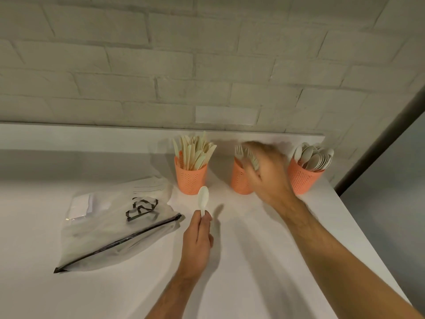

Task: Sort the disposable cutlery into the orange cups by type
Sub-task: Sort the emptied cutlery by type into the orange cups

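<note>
Three orange perforated cups stand in a row near the wall. The left cup [191, 179] holds several knives, the middle cup [239, 180] holds forks [240, 151], and the right cup [301, 179] holds several spoons. My left hand [197, 242] pinches a white spoon [203, 196] by its handle, bowl upward, in front of the left cup. My right hand [266, 171] is blurred over the middle cup, fingers at the forks; whether it holds one I cannot tell.
A clear zip bag [119, 224] with a black slider lies flat at the left of the white counter [253, 261]. A brick wall runs behind the cups. The counter's edge falls away at the right, close to the right cup.
</note>
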The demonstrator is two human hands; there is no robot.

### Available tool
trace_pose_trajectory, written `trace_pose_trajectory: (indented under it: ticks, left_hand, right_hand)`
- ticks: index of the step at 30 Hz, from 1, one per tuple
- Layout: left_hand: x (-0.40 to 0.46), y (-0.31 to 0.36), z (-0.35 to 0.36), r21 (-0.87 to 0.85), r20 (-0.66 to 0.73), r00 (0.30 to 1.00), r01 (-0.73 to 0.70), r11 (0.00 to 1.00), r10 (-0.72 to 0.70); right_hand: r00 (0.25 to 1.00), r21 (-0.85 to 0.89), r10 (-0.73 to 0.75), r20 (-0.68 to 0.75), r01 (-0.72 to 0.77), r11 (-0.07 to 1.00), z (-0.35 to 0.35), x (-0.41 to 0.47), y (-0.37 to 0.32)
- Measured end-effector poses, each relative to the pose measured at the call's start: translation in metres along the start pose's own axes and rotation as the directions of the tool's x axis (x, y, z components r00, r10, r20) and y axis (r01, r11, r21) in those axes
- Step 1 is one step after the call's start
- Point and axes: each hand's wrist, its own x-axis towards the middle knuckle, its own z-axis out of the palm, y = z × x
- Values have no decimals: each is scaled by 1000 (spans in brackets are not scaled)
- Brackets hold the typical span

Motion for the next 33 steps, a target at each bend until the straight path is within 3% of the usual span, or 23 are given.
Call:
trace_pose_trajectory:
  ticks: [3,5,10,12,13,14,16,19,23,26,29,33]
  left_hand:
    - [-3,11,10,17,83,995,-50,999,49]
    - [-4,18,17,54,141,989,-61,997,53]
    - [-6,27,35,168,336,935,-175,970,110]
    - [-1,17,35,354,342,925,-290,889,165]
    - [4,5,31,476,344,911,-380,793,230]
    - [9,-9,27,590,378,885,-457,666,273]
    - [11,-31,19,751,431,874,-484,449,223]
    - [4,-43,17,833,444,879,-477,280,175]
    - [3,-40,20,839,417,888,-458,294,194]
    - [2,-38,19,831,416,888,-459,314,197]
    - [1,-35,19,821,421,885,-466,331,201]
    - [4,-35,17,794,421,887,-462,395,191]
  right_hand:
    - [939,390,46,341,-186,902,-13,-31,-30]
    - [919,492,51,391,-256,832,-16,-50,-37]
    - [970,591,176,170,-243,769,-28,-69,-22]
    - [973,588,226,41,-206,782,-43,-62,-9]
    - [966,577,255,-44,-184,796,-54,-55,0]
    - [951,547,273,-145,-153,823,-67,-46,10]
    - [905,411,242,-349,-84,908,-95,-25,30]
    - [846,179,147,-513,-62,982,-118,2,64]
    - [863,-63,-4,-505,-32,998,-109,19,112]
    - [892,-109,-36,-451,-15,994,-91,19,134]
    - [919,-300,-79,-387,-44,953,-67,9,153]
    - [956,-472,28,-292,-170,865,-44,-13,158]
